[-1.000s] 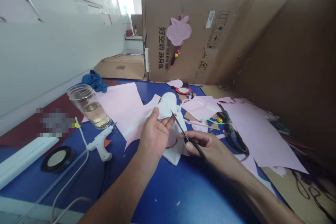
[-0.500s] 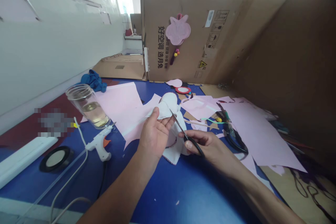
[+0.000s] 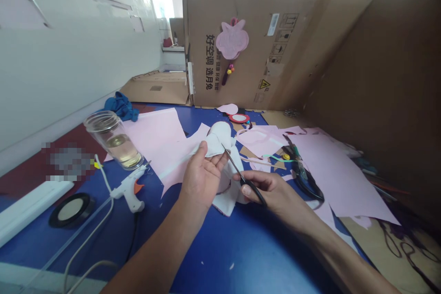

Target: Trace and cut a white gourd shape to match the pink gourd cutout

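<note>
My left hand (image 3: 203, 174) is closed on a piece of white cloth (image 3: 220, 134), thumb on top and fingers beneath it. Loose folds of the cloth hang below onto the blue table. Dark-handled scissors (image 3: 253, 190) are in my right hand (image 3: 267, 188), gripped between thumb and fingers. Their narrow tip touches the cloth just beyond my left fingertips. Whether the blades are apart I cannot tell. Pink sheets (image 3: 179, 151) lie under and behind the cloth.
To the left are a glass jar of pale liquid (image 3: 122, 144), a white glue gun (image 3: 129, 190) with its cord, and a roll of black tape (image 3: 70, 209). Black-handled pliers (image 3: 303, 174) and a large pink sheet (image 3: 347, 174) lie right. A cardboard box wall (image 3: 255, 78) stands behind.
The view has shifted very slightly. Both hands, the scissors and the cloth keep practically the same positions relative to each other.
</note>
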`<state>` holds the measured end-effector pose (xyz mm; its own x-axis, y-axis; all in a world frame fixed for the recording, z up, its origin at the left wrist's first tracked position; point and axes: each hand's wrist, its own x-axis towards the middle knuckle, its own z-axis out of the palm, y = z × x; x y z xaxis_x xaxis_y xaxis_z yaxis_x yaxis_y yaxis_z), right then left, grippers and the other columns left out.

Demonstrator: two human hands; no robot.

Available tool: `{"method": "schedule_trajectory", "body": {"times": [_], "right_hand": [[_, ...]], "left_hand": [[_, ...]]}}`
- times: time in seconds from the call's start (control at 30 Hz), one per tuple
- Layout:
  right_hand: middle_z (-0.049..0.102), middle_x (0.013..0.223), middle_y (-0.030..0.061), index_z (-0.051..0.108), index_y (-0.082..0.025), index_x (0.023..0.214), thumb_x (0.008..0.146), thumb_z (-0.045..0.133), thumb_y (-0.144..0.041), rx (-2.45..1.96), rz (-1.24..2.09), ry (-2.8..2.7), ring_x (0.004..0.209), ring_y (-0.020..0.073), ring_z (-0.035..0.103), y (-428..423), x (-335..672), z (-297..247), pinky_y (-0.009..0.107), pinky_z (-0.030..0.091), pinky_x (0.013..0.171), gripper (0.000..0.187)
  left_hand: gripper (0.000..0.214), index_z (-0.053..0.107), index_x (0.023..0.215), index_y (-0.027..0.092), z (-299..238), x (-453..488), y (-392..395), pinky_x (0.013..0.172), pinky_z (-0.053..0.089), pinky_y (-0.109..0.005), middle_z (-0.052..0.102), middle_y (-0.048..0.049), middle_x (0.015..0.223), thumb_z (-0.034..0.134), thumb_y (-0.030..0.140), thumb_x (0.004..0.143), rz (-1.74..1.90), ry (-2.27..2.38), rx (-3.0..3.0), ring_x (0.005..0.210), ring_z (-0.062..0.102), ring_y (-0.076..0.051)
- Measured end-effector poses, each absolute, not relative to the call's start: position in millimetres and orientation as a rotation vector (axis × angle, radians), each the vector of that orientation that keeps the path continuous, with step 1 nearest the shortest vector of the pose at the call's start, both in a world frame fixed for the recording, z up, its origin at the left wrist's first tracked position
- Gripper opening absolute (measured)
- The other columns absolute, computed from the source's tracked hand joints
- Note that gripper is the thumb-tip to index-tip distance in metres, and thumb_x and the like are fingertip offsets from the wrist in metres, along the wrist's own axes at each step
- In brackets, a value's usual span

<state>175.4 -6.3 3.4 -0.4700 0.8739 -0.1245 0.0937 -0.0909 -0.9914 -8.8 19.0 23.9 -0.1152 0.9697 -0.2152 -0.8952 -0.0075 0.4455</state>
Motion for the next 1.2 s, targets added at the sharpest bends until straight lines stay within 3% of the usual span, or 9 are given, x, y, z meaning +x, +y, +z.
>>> {"method": "schedule_trajectory", "body": {"times": [0.37,0.8,1.2], "right_hand": [[0.055,0.079,-0.0003,0.079,-0.019,0.120,0.088,0.082,-0.057,-1.060,1.600,-1.556,0.073,0.0151,0.045,-7,174,6,0.030,0.036,0.069,0.050],[0.056,0.078,-0.0001,0.080,-0.021,0.118,0.087,0.082,-0.059,-1.079,1.587,-1.571,0.072,0.0159,0.045,-6,173,7,0.030,0.036,0.068,0.049],[0.053,0.074,0.0001,0.082,-0.019,0.114,0.084,0.080,-0.066,-1.134,1.521,-1.579,0.070,0.0155,0.042,-10,168,15,0.029,0.034,0.063,0.056]], "left_hand": [[0.023,0.074,0.118,0.008,24,-4,15,0.104,0.060,-0.043,0.083,-0.0171,0.107,0.065,0.023,0.103,1.582,0.530,0.176,0.098,0.080,-0.025],[0.027,0.073,0.123,0.010,24,-2,14,0.108,0.059,-0.045,0.083,-0.0171,0.107,0.067,0.024,0.101,1.579,0.540,0.173,0.103,0.081,-0.027],[0.027,0.073,0.125,0.011,22,-3,14,0.103,0.061,-0.040,0.083,-0.0154,0.106,0.062,0.024,0.104,1.581,0.528,0.179,0.099,0.081,-0.024]]}}
